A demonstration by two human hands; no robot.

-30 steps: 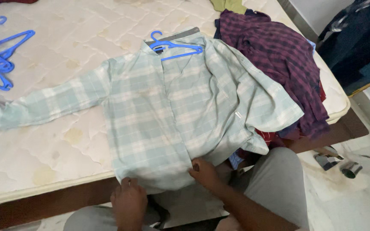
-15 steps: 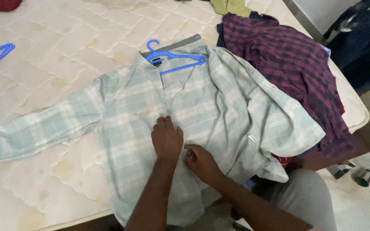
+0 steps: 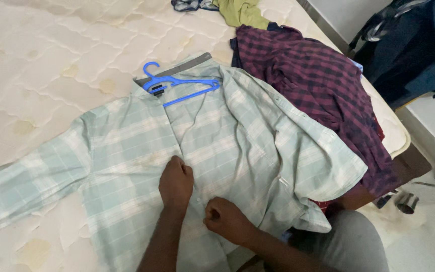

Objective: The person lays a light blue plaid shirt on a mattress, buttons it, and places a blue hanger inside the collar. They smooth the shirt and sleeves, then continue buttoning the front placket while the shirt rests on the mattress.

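A pale green checked shirt [image 3: 237, 136] lies spread front-up on the mattress [image 3: 51, 60], with a blue plastic hanger [image 3: 177, 84] in its collar. My left hand [image 3: 175, 182] rests fisted on the shirt's front placket near the middle. Just to its right and lower, my right hand [image 3: 223, 218] pinches the fabric at the placket. The shirt's left sleeve [image 3: 23, 179] stretches out toward the left edge of the view.
A dark red checked shirt [image 3: 318, 85] lies heaped at the right edge of the bed, with an olive garment [image 3: 240, 11] behind it. Dark clothes [image 3: 409, 45] hang at the far right. Small metal objects [image 3: 404, 201] lie on the floor.
My hands moved from the shirt's bottom hem up to the middle of its front. The left hand has closed from flat into a fist. The view has shifted right, and the pile of blue hangers has left it.
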